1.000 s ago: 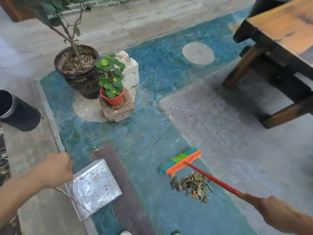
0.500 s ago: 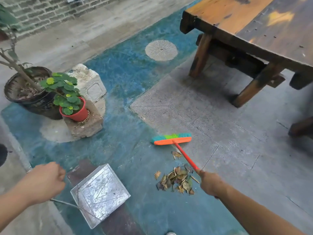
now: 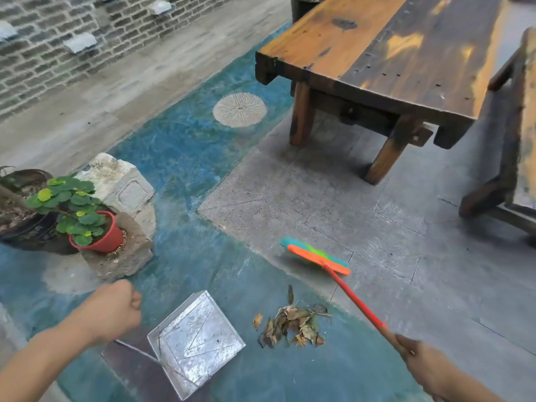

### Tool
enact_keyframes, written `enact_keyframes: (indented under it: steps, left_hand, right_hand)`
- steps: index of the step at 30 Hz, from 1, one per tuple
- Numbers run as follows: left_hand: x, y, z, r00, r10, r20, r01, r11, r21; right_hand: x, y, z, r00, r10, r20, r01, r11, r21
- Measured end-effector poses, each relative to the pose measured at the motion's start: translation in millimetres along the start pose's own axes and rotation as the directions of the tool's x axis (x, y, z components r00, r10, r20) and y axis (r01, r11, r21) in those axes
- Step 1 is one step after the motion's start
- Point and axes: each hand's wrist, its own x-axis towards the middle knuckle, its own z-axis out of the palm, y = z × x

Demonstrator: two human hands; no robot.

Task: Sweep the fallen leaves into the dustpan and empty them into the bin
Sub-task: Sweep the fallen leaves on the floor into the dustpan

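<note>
A small heap of dry brown leaves (image 3: 293, 323) lies on the blue-green floor. Just left of it sits a square metal dustpan (image 3: 197, 343), its open side turned toward the heap. A thin wire handle runs from the pan back under my left hand (image 3: 116, 310), which is curled in a fist around it. My right hand (image 3: 412, 349) grips the red stick of a broom. The broom's orange head (image 3: 317, 256), with green and blue bristles, is blurred beyond the leaves, at the edge of the grey paving.
A heavy wooden table (image 3: 391, 62) and a bench (image 3: 519, 158) stand at the right. At the left are a red pot with a green plant (image 3: 98, 236) on a stone block, a dark planter (image 3: 26, 221) and a carved stone (image 3: 121, 184). A brick wall (image 3: 58, 39) runs behind.
The view has swung right. The broom head moved from straight behind the leaves to their far right. The dustpan now sits closer to the heap's left side.
</note>
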Motion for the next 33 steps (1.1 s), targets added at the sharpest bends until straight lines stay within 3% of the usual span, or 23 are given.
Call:
enact_keyframes:
  steps: [1,2,6,15,19,21,24,27,30,33]
  left_hand:
    - [7,6,-3,1.000,0.015,0.009,-0.015,1.000,0.008]
    - [12,11,-3,1.000,0.029,0.012,-0.029,1.000,0.012]
    - [43,24,0,0.994,0.104,0.023,-0.106,0.991,0.078]
    - [104,25,4,0.909,0.396,0.130,-0.413,0.895,0.166]
    - [103,24,8,0.847,0.497,0.188,-0.527,0.831,0.180]
    - [107,24,10,0.816,0.537,0.212,-0.574,0.794,0.199]
    - [112,23,15,0.791,0.566,0.231,-0.610,0.757,0.234]
    - [115,18,22,0.805,0.553,0.216,-0.592,0.767,0.245]
    - [109,14,32,0.811,0.548,0.205,-0.585,0.775,0.241]
    - [101,16,47,0.826,0.529,0.195,-0.563,0.793,0.234]
  right_hand:
    - [2,-36,7,0.998,-0.051,-0.045,0.053,0.997,0.053]
    - [2,-55,17,0.986,0.022,-0.166,-0.021,1.000,0.008]
    - [8,-75,24,0.984,0.147,-0.102,-0.148,0.989,0.000]
    - [-86,-189,152,0.949,0.305,0.078,-0.313,0.894,0.321]
    - [-138,-259,185,0.928,0.345,0.140,-0.364,0.762,0.536]
    - [-159,-281,185,0.919,0.379,0.112,-0.348,0.643,0.683]
    - [-178,-285,184,0.892,0.438,0.111,-0.319,0.437,0.841]
    - [-187,-280,184,0.863,0.490,0.122,-0.317,0.337,0.886]
    - [-183,-273,194,0.837,0.541,0.082,-0.319,0.361,0.877]
    - [-175,-270,206,0.830,0.556,0.049,-0.362,0.469,0.805]
